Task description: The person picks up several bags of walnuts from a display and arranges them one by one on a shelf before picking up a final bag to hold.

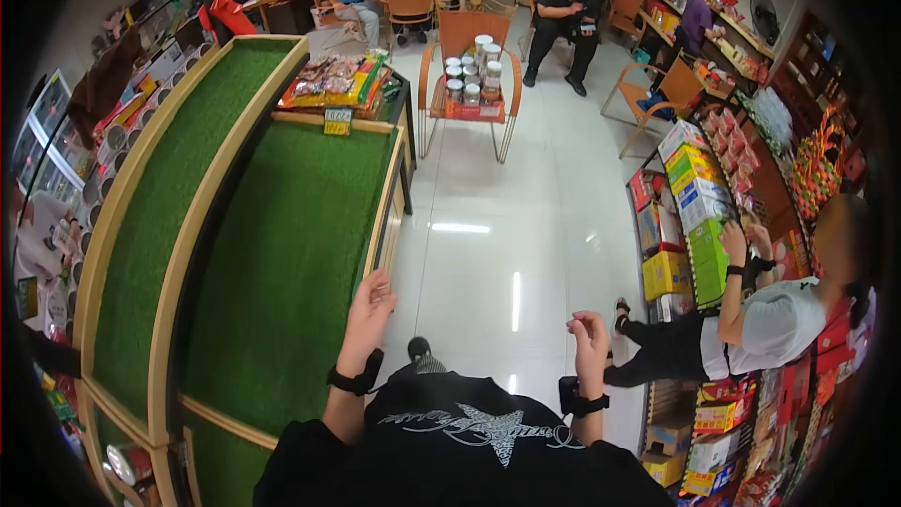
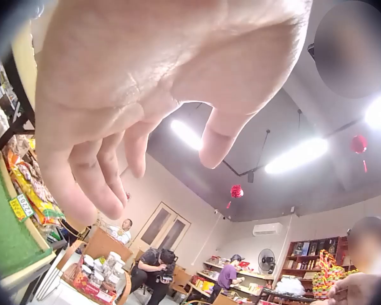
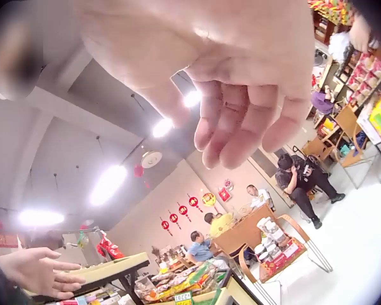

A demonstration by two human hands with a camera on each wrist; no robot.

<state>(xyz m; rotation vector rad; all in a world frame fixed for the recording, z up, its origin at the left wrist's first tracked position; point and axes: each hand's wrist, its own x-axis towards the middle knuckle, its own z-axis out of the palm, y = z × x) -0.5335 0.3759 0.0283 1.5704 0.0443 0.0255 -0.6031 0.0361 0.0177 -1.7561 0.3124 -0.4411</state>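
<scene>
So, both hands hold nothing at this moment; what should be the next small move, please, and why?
Probably a short step forward, toward the jars on the chair: the left hand and the right hand are free, the jars stand ahead, seemingly too far to grasp from here, and bare floor leads there.
</scene>
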